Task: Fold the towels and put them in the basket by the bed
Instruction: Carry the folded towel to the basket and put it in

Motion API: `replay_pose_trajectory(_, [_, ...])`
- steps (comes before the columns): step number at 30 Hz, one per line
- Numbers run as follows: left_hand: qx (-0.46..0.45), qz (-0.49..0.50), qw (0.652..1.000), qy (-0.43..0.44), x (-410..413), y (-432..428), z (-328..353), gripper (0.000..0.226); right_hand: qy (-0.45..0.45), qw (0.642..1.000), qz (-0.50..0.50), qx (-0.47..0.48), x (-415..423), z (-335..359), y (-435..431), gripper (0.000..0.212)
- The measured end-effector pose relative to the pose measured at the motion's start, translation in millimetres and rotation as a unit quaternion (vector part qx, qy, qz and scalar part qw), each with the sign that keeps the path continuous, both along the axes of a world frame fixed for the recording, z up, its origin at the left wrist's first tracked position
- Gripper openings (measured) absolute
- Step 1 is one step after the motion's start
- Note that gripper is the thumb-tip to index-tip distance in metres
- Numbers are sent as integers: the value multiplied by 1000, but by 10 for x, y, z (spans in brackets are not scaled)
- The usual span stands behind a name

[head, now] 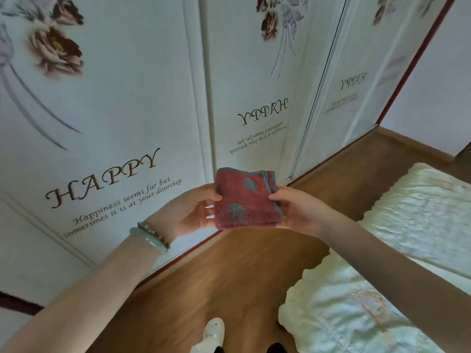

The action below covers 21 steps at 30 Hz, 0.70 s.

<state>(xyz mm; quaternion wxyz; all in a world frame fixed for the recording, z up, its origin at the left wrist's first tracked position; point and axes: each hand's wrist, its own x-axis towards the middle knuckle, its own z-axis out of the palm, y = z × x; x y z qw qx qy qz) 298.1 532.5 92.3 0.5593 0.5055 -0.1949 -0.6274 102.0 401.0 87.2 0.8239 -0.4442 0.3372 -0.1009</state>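
Observation:
A small red towel [246,198] with grey-blue dots and a grey-blue border is folded into a thick square and held up in the air over the floor. My left hand [190,211] grips its left edge, thumb on the front. My right hand [299,211] grips its right edge the same way. Bracelets circle my left wrist. No basket shows in this view.
White wardrobe doors [114,123] printed with flowers and "HAPPY" stand close in front. A bed with a pale quilt [382,289] fills the right side. Between them runs a strip of wooden floor [216,276], with my white slipper [212,332] at the bottom.

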Motion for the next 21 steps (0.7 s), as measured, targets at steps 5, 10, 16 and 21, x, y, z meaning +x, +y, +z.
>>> replay_pose_trajectory(5, [8,-59,998,0,500,-819,51,27,-17,997,-80,11,321,43,-484,27])
replay_pose_trajectory(10, [11,-131,991,-16,713,-1615,41,31,-31,991,-130,11,412,29,-993,30])
replay_pose_trajectory(16, [4,-216,976,-19,660,-2624,-89,45,-29,981,-193,15,248,-88,-1704,60])
replay_pose_trajectory(21, [-4,-275,961,-24,481,-3578,-186,40,-38,974,-225,5,25,-191,-2463,61])
